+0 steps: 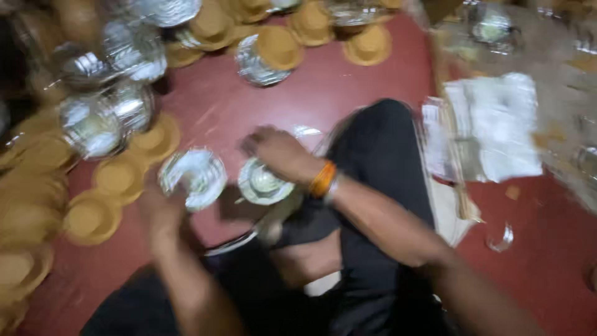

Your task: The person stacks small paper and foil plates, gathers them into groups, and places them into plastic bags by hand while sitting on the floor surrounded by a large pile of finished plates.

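Note:
The view is blurred by motion. My left hand [163, 208] grips the lower edge of a silver foil bowl [194, 176], held tilted above the red floor. My right hand [275, 152] reaches in from the right, an orange band on its wrist, and rests over a second silver foil bowl [261, 185] just beside the first. Whether the fingers close on that bowl is lost in the blur. Below both hands are my folded legs in dark trousers [379, 162].
Tan paper bowls [118, 179] lie spread along the left and far edge, among stacks of silver bowls [99, 121]. A pile of white and brown sheets [491, 127] lies to the right on the red floor [348, 81]. A foil scrap [501, 239] lies nearby.

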